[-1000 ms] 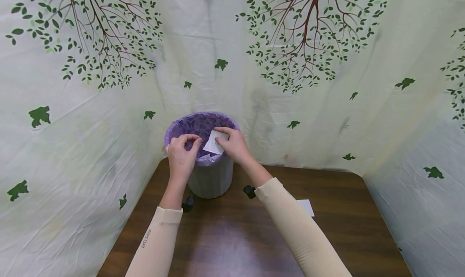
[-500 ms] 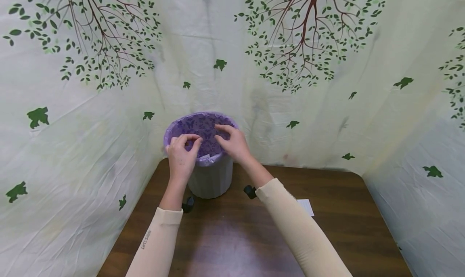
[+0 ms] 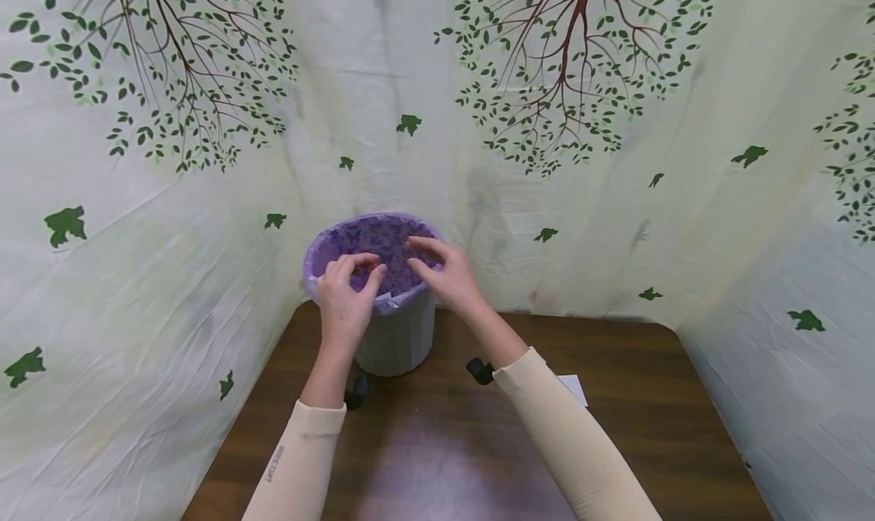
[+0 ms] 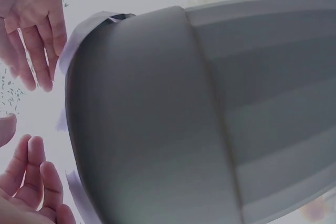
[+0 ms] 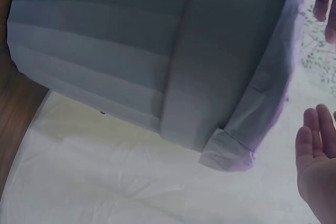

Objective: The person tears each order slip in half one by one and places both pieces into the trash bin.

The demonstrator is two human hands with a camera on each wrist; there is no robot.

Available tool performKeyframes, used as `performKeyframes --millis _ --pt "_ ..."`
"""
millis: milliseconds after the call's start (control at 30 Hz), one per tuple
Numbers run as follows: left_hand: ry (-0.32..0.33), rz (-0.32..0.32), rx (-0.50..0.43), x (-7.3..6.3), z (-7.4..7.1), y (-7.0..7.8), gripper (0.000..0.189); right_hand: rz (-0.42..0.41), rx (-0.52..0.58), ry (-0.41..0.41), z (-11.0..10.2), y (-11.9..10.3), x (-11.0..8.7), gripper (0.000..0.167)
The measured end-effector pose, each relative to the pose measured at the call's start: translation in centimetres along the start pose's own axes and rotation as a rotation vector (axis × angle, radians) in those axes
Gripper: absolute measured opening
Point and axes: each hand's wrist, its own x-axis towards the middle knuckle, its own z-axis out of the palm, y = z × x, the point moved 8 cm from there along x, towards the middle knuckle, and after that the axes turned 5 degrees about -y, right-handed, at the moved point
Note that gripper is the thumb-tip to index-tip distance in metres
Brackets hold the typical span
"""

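Note:
A grey ribbed bin [image 3: 396, 342] stands upright on the table, lined with a purple patterned bag [image 3: 383, 228] folded over its rim. Over the left part of its mouth is my left hand [image 3: 345, 297], fingers bent and thumb apart, holding nothing visible. My right hand [image 3: 451, 274] hovers at the right of the mouth, thumb and fingers parted with nothing between them. In the left wrist view the lower hand [image 4: 31, 187] shows loosely curved fingers. The right wrist view has the right hand [image 5: 320, 166] beside the rim. Most of the bin's inside is hidden.
A white paper slip [image 3: 574, 389] lies on the brown wooden table [image 3: 636, 407], partly behind the right sleeve [image 3: 567, 430]. Leaf-printed cloth [image 3: 492, 240] closes off the back and sides. Small black devices [image 3: 481, 371] hang at both wrists.
A second ago the right hand held a white piece of paper over the bin; half a second ago it was gone from the fingers. The left thumb and fingers have parted slightly.

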Motion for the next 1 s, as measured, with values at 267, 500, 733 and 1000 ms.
performKeyframes --millis 267,500,733,1000 --pt "-0.034 0.052 -0.037 -1.2 0.7 1.1 0.029 -0.064 0.058 0.014 -1.7 -0.7 -2.2 0.039" --pt "-0.066 0.125 -0.066 -2.3 1.4 2.3 0.035 -0.112 0.035 0.012 -3.4 -0.8 -4.8 0.037" --pt "-0.079 0.159 -0.065 -3.1 1.7 3.2 0.04 -0.16 0.04 0.015 -4.9 -0.7 -6.6 0.04" --pt "-0.124 0.176 -0.06 -4.2 2.4 3.8 0.047 -0.165 0.0 0.028 -6.1 -0.1 -8.4 0.043"
